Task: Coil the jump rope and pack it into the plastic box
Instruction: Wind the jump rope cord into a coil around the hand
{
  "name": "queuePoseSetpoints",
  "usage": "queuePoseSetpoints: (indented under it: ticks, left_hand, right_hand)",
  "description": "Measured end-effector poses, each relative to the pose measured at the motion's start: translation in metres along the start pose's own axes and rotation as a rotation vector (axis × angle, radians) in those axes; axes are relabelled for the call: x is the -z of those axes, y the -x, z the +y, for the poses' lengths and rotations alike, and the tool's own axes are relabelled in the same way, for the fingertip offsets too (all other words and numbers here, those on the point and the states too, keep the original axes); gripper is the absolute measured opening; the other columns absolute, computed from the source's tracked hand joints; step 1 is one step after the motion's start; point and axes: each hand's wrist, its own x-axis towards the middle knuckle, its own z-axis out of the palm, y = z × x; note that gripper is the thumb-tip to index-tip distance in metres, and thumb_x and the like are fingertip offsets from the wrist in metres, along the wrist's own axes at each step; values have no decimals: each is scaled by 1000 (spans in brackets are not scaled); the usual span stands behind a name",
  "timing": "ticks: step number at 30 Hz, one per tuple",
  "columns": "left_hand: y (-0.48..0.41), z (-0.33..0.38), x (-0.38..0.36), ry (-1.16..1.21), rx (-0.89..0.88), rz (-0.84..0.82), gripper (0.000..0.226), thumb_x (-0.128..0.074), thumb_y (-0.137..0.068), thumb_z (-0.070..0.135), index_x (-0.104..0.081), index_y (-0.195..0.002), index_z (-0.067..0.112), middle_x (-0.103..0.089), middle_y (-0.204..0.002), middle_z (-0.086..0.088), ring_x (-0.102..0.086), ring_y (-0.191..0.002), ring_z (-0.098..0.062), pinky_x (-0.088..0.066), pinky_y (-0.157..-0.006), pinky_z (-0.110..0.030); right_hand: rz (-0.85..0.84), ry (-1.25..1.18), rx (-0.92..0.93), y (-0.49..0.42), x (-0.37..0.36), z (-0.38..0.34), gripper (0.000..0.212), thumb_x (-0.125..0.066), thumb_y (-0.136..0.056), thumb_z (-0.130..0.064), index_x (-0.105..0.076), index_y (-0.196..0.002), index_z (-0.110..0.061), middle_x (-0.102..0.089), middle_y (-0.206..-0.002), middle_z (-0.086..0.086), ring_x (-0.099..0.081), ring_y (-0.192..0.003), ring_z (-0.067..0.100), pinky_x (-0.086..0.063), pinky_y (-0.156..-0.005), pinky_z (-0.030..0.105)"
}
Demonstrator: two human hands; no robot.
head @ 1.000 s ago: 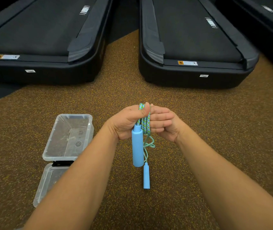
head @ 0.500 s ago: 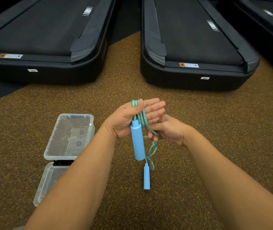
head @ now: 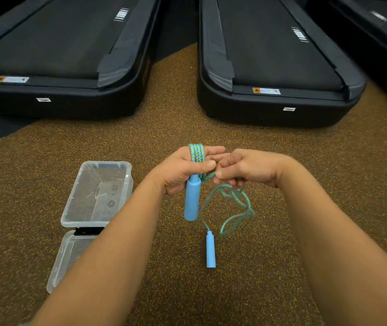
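One jump rope with two blue handles was held: coils clamped by left hand, strand pinched by right hand. One plastic box, apparently empty, was noted on the floor.

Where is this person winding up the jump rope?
Probably a gym: two black treadmills stand side by side on speckled rubber floor, and a jump rope is exercise gear.
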Motion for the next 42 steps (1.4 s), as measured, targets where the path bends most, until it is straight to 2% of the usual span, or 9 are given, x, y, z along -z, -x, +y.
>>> queuePoseSetpoints:
  ticks: [5,7,9,11,15,21,26,35,42]
  left_hand:
    - [0,3,1,-26,25,-15,58,-59,-76,-3,-45,-131,-7,-59,-119,-21,-64,-98,-20,-50,-90,-29]
    - [2,4,3,8,30,-47,59,-60,-76,-2,-44,-132,-8,-61,-118,-18,-64,-97,-20,-50,-90,-30]
    - [4,5,4,45,32,-78,58,-57,-78,-5,-42,-133,-9,-63,-116,-16,-64,-97,-21,-51,-88,-31]
    - [5,7,3,36,43,-103,55,-57,-77,-4,-44,-130,-12,-63,-113,-16,-62,-97,-23,-49,-88,-32]
    - [7,7,-2,57,77,-135,41,-52,-79,-5,-51,-120,-10,-64,-110,-19,-62,-105,-32,-45,-98,-44]
    - [7,7,0,13,78,-138,37,-52,-80,-4,-52,-117,-8,-55,-118,-29,-49,-117,-44,-34,-102,-53]
    - [7,5,-2,18,133,-224,58,-66,-77,7,-46,-129,-10,-55,-129,-24,-52,-121,-40,-42,-103,-45]
    - [9,9,-6,125,107,-267,57,-70,-76,10,-49,-125,-12,-61,-121,-24,-59,-114,-37,-45,-100,-48]
    - [11,13,-7,172,95,-266,57,-70,-80,21,-52,-124,-10,-61,-121,-25,-60,-112,-35,-43,-101,-50]
  right_hand:
    - [16,133,13,2,4,-5,12,-59,-92,-15,-63,-88,-4,-59,-55,-7,-51,-47,-4,-40,-55,18]
    - [21,167,30,0,5,-8,39,-62,-85,-27,-62,-105,7,-61,-74,11,-53,-62,8,-42,-65,32]
    - [36,227,33,0,6,-11,48,-62,-80,-36,-63,-109,3,-63,-91,29,-56,-76,19,-47,-75,42]
    - [53,289,50,-1,9,-12,35,-65,-84,-33,-68,-100,-2,-67,-98,29,-57,-78,24,-48,-81,47]
    - [153,375,94,-1,14,-14,18,-70,-83,-28,-67,-74,-12,-70,-80,12,-63,-78,22,-50,-81,42]
    - [220,454,154,2,13,-23,17,-75,-78,-26,-69,-77,-11,-60,-67,2,-48,-63,7,-42,-65,28]
    - [358,475,267,-1,12,-23,13,-74,-78,-25,-66,-71,-19,-61,-62,-7,-49,-57,0,-41,-60,18]
    - [255,-110,268,-10,9,7,15,-59,-91,-12,-61,-77,-7,-53,-67,1,-46,-63,7,-40,-57,17]
    - [140,-533,188,-18,-7,27,22,-49,-94,-17,-54,-73,-12,-53,-57,-5,-48,-52,4,-44,-50,18]
